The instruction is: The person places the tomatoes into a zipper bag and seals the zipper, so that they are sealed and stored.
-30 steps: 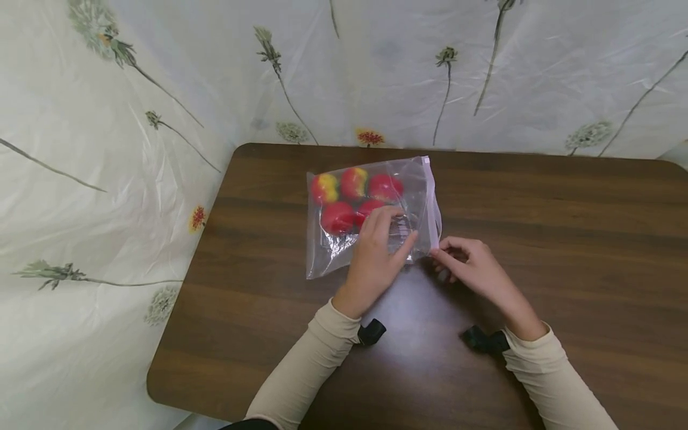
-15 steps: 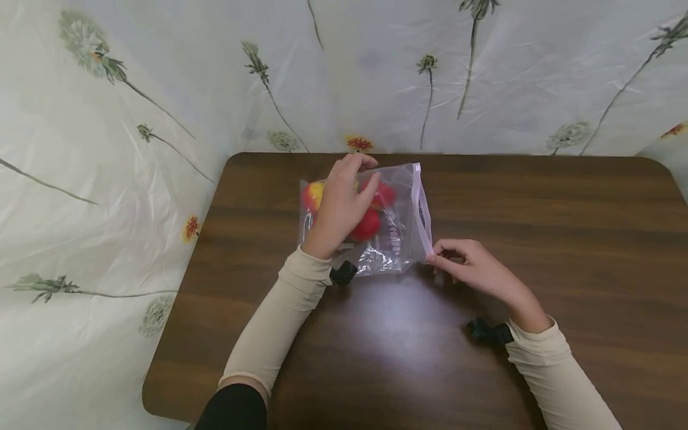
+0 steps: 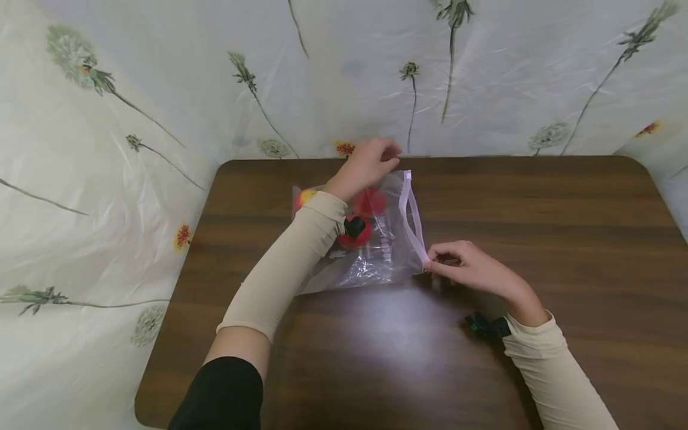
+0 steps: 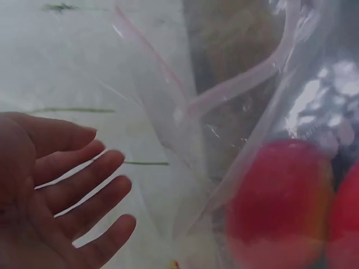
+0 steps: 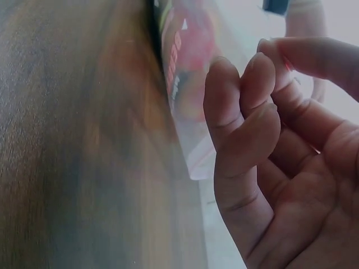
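Observation:
A clear zip bag (image 3: 371,270) with a lilac closure strip lies on the table, its mouth gaping to the right. Inside are several red-and-yellow apples (image 3: 369,203), partly covered by the left forearm. My left hand (image 3: 368,166) is over the table's far edge, close to the strip's far end (image 3: 407,175). The left wrist view shows that hand (image 4: 73,185) with its fingers spread loosely and nothing in them, beside the bag film and an apple (image 4: 277,207). My right hand (image 3: 467,266) pinches the near corner of the strip between thumb and index finger.
The brown wooden table (image 3: 537,227) has rounded corners and meets a floral plastic sheet (image 3: 349,77) at the back and left. Black straps with small mounts sit on both wrists, the right mount (image 3: 484,325) low over the tabletop.
The left hand has moved away from me, from over the apples to the bag's far side. The strip's two sides have spread apart. The right hand keeps its pinch at the near corner.

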A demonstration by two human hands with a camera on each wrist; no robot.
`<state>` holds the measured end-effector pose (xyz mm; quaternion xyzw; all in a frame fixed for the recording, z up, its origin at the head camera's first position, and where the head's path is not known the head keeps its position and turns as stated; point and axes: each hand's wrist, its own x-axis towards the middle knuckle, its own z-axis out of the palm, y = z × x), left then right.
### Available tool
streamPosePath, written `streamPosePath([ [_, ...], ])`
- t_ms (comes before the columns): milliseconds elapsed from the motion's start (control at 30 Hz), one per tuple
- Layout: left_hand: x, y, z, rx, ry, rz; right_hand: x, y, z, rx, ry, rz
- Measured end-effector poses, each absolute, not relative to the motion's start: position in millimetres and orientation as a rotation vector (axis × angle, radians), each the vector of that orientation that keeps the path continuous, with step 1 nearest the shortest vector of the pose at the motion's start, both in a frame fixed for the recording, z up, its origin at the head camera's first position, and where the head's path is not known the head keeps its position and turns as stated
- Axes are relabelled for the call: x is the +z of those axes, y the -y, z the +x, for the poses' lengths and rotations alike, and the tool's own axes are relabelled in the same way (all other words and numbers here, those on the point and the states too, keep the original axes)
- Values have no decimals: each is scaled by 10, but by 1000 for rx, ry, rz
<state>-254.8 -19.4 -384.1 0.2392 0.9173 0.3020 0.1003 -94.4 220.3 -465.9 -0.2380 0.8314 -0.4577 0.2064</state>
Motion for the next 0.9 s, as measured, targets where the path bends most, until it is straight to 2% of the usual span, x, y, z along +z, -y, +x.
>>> streamPosePath([
  [300, -3977, -5, -2753, 708, -2488, 811, -4623, -2239, -936, -1282, -2313, -710],
  [633, -4105, -37, -2802, 692, -2480, 682, -4601, -2262, -949, -1276, -2309, -700],
  [900, -4157, 98, -2849, 883, -2487, 604, -4647, -2331, -994, -1341, -2334, -603],
])
